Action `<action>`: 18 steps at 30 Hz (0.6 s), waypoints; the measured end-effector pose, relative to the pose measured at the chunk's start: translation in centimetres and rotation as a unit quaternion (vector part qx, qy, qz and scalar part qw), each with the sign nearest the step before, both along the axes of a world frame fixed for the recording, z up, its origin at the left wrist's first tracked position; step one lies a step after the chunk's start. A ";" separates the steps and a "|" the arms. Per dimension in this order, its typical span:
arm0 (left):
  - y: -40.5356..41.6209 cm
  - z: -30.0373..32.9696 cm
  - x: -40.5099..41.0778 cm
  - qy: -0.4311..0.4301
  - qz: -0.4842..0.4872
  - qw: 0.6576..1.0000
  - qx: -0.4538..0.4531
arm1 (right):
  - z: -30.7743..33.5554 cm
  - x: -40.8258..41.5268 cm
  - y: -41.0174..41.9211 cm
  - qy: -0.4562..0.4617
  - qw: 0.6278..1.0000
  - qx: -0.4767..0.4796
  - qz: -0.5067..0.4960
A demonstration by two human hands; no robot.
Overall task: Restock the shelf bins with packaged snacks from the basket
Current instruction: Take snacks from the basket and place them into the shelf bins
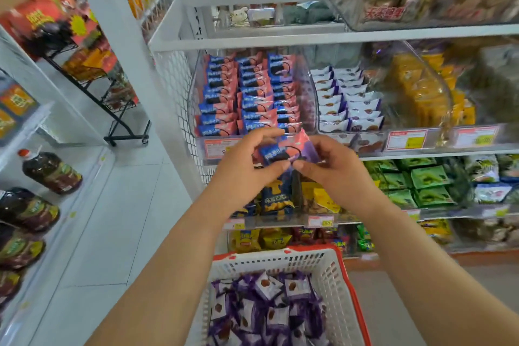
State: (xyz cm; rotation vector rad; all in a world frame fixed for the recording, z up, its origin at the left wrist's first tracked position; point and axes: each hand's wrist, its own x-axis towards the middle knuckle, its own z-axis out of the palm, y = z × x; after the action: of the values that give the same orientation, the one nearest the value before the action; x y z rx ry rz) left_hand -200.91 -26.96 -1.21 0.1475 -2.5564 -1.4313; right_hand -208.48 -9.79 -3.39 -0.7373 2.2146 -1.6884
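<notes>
We hold one pack [283, 149] at the bin's [196, 109] front edge | left hand [247, 168] and right hand [331, 171] pinch it | light, crinkly, slippery; we grip its sealed ends | basket [334, 270] below.

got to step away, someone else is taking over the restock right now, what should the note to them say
Left hand and right hand both pinch one pink and blue snack pack, just in front of the clear bin that holds rows of the same packs.
Basket below holds only purple and white packs.
Done: pink bin looks nearly full.
Left: place the held pack, then move the purple ones, likely to the matching bin next door.
</notes>
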 end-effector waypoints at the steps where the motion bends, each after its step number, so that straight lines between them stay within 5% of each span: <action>1: -0.3 0.8 -1.1 0.003 0.000 1.000 -0.022 | 0.4 -0.9 -0.1 0.015 1.000 -0.007 -0.011; 9: -5.6 4.0 -15.6 0.064 0.123 0.989 -0.042 | -0.1 -9.1 -0.6 0.104 0.980 0.073 -0.154; 13: -7.2 3.0 -22.6 -0.040 0.137 0.988 -0.057 | -1.6 -9.4 -0.8 0.132 0.973 0.124 -0.142; 15: -7.2 2.2 -24.5 -0.119 0.145 0.973 -0.137 | -1.7 -9.4 -0.7 0.139 0.970 0.133 -0.149; 18: -6.8 1.5 -26.1 -0.086 0.121 0.957 -0.249 | -1.6 -9.4 -0.7 0.150 0.965 0.160 -0.145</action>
State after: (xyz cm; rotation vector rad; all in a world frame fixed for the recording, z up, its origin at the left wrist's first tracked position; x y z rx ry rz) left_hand -227.05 -33.80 0.27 0.4987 -2.8241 -0.6856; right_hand -217.91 -10.48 -5.01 -0.6449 2.8382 -1.3470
